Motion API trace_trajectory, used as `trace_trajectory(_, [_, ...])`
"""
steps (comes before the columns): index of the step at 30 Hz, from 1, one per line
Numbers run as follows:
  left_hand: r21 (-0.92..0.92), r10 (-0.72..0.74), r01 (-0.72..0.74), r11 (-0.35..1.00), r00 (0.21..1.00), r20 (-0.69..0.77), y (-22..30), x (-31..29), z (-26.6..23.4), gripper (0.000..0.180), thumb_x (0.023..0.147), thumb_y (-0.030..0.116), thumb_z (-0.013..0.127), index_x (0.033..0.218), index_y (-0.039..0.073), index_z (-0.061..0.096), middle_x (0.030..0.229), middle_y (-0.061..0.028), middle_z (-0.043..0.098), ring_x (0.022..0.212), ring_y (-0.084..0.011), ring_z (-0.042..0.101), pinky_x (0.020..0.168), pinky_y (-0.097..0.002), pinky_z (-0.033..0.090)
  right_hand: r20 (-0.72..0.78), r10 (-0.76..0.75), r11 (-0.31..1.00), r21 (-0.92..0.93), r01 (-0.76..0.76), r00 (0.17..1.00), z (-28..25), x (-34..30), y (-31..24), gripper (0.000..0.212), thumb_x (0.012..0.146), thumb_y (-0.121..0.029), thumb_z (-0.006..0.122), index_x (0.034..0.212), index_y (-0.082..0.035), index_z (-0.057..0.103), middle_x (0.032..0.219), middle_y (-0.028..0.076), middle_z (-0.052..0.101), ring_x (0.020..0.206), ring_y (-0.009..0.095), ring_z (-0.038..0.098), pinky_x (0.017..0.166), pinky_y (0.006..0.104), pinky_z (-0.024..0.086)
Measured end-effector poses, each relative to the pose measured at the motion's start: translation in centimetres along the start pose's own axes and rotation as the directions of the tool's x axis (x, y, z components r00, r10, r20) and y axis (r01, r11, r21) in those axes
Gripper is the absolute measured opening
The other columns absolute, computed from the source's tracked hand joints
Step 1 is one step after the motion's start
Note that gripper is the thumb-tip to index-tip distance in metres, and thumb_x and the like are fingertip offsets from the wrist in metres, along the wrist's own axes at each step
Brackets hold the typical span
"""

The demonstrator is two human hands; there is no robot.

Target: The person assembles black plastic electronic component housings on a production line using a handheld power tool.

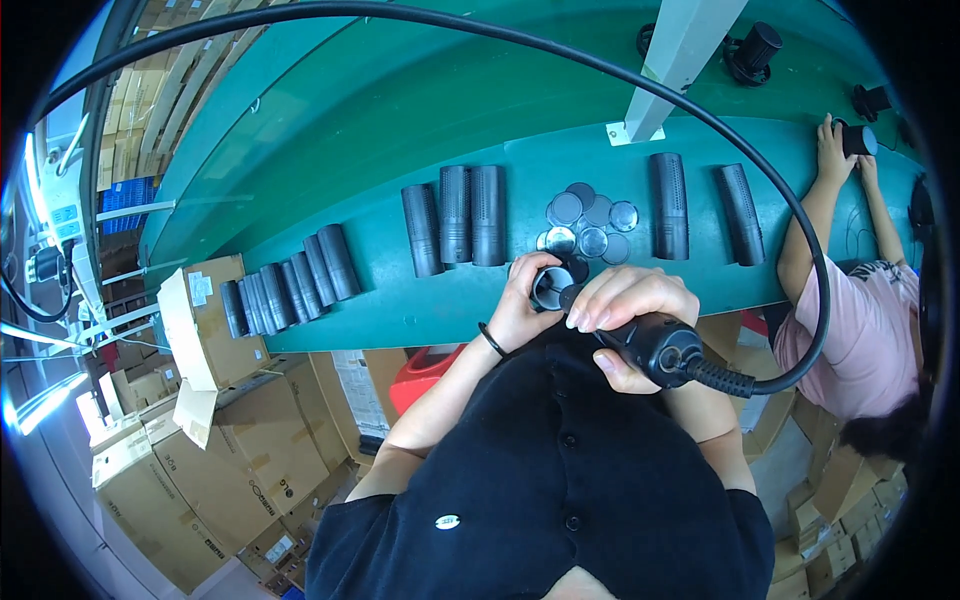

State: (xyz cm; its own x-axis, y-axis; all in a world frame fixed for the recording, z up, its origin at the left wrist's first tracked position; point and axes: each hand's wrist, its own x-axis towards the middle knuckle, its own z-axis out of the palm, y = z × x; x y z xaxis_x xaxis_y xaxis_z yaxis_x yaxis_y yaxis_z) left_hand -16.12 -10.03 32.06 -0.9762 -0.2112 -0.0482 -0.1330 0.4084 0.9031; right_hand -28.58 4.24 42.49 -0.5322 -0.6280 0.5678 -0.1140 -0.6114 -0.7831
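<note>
My left hand (516, 312) is closed around a black cylindrical housing (541, 292), whose open end faces up towards me. In my right hand (645, 292) is a black corded electric screwdriver (655, 350), gripped around its body. Its front end points left at the mouth of the housing; whether the bit touches anything inside is hidden. Just beyond my hands, a loose pile of round black-rimmed discs (566, 208) lies on the green bench (600, 150); some have shiny faces.
Perforated black cylinders (456, 215) lie left of the discs, with more (297, 283) farther left. Two others (669, 205) lie right. A thick black cable (770, 165) arches overhead. A white post (672, 65) rises behind. At right, a co-worker's hands (835, 150) hold a black part. Cardboard boxes (215, 470) stand below left.
</note>
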Motion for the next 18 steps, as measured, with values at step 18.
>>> trace_trajectory(18, [-0.202,-0.154,0.155,0.967,0.988,0.022,-5.9,-2.1,1.6,0.058,0.058,0.017,0.079,0.106,0.005,0.05,0.106,-0.0131,0.053,0.102,-0.0289,0.051,0.089,-0.0365,0.041,0.035,0.1,0.995,-0.002,-0.1,0.994,-0.1,0.1,-1.8,0.023,0.064,-0.004,0.068,0.084,-0.001,0.056,0.079,0.013,0.063,0.074,0.026,0.064,0.068,0.0349,0.051])
